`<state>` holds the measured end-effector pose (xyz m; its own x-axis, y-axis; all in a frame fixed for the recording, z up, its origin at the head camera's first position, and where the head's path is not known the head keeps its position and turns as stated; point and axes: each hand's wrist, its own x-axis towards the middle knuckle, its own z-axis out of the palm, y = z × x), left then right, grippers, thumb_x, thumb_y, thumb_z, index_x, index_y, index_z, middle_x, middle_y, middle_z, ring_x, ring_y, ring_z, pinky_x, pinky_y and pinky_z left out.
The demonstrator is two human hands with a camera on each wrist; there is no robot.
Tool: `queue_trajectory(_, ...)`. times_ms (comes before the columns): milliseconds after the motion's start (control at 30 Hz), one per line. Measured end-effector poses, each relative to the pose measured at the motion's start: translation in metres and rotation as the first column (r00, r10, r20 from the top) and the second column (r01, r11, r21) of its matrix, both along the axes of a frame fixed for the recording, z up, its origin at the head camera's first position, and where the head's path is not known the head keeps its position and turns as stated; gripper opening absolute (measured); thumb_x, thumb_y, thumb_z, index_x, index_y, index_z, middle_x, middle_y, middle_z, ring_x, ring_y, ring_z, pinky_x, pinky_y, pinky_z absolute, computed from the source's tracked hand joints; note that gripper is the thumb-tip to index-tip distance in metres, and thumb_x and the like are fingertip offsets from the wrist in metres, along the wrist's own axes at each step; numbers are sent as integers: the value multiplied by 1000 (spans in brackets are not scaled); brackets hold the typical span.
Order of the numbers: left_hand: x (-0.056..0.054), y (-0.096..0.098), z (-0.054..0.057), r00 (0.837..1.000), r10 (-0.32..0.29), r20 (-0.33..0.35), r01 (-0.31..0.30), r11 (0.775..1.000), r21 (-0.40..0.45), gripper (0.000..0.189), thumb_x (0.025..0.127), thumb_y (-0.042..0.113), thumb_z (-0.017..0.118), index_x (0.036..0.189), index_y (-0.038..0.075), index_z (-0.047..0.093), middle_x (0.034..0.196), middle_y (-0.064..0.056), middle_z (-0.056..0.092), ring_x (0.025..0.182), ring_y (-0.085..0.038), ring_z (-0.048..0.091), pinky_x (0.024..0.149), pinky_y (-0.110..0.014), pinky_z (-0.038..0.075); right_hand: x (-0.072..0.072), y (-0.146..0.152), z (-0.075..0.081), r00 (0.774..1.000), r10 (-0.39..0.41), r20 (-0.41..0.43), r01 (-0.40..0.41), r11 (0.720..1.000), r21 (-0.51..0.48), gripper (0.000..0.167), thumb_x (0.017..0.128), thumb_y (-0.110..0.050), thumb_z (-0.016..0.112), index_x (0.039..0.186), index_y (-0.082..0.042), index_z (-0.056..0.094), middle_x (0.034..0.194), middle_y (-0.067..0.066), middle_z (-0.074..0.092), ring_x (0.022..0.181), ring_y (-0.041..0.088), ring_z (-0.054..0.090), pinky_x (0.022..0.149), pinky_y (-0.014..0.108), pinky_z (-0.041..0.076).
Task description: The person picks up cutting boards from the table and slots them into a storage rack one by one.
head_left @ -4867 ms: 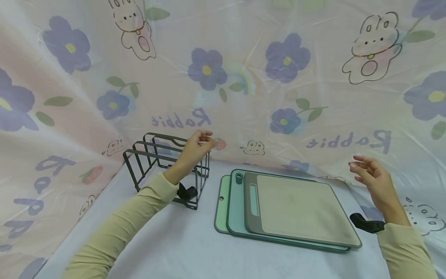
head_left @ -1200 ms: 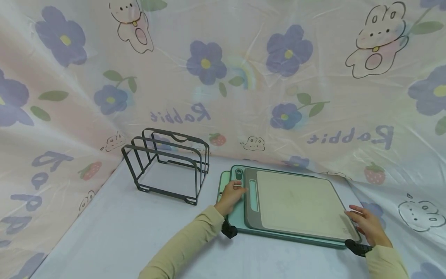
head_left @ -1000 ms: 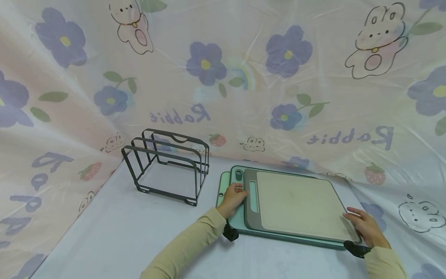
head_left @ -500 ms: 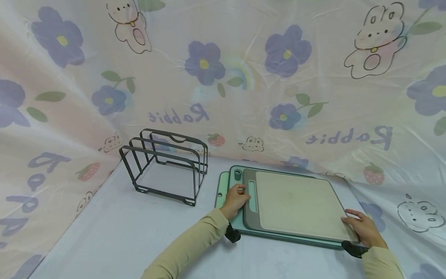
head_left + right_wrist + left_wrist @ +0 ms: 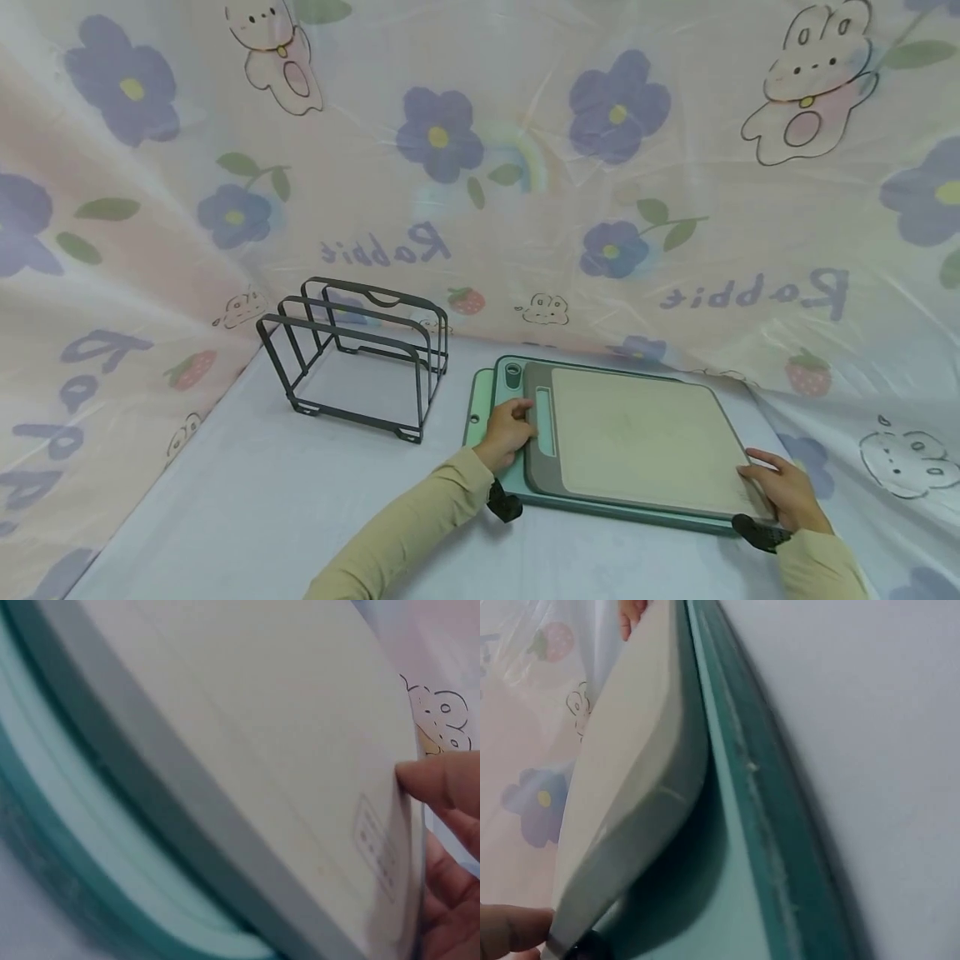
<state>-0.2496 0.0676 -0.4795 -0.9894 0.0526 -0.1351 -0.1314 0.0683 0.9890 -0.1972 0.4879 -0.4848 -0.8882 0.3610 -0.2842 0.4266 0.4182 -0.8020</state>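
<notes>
A beige cutting board (image 5: 645,442) with a grey border and a slot near its left end lies on top of a larger teal cutting board (image 5: 512,479). A light green board (image 5: 477,408) shows at the far left of the stack. My left hand (image 5: 507,433) pinches the beige board's left edge beside the slot. At the opposite end, my right hand (image 5: 789,492) grips the right edge, thumb on top in the right wrist view and the other fingers partly hidden behind the edge. In the left wrist view, a dark gap separates the beige board's edge (image 5: 641,825) from the teal one.
A black wire rack (image 5: 352,358) with upright dividers stands on the white tabletop (image 5: 225,500), left of the boards. Behind the table hangs a printed curtain (image 5: 510,233) with flowers and rabbits; it also runs along the left side.
Since the oldest frame, my left hand has moved right from over the rack to the beige board's left edge. My right hand has lowered to its right edge. The stack has hardly shifted.
</notes>
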Motion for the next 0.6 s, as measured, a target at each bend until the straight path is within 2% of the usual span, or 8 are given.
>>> queue_trajectory(133, -2, 0, 0, 1000, -3, 17, 3, 1000, 7, 52, 75, -19, 66, 123, 0, 62, 108, -11, 60, 103, -25, 56, 85, -40, 51, -1, -6, -1, 997, -68, -29, 68, 998, 14, 77, 87, -26, 71, 142, 10, 33, 139, 36, 31, 120, 42, 37, 81, 38, 42)
queue_trajectory(400, -4, 0, 5, 999, 22, 46, -23, 999, 29, 54, 73, -21, 64, 123, 1, 62, 104, -13, 58, 92, -24, 55, 77, -38, 51, -1, -10, -2, 989, -141, -45, 141, 990, 1, 77, 81, -31, 78, 138, 8, 43, 131, 32, 41, 112, 34, 42, 73, 31, 40)
queue_trajectory(600, -3, 1, 5, 997, 26, 68, -29, 998, 54, 60, 73, -23, 63, 128, 1, 59, 105, -13, 58, 92, -25, 58, 78, -40, 52, 1, -12, -6, 977, -209, -48, 209, 978, -8, 82, 76, -38, 82, 135, 7, 48, 138, 31, 37, 114, 37, 42, 77, 36, 41)
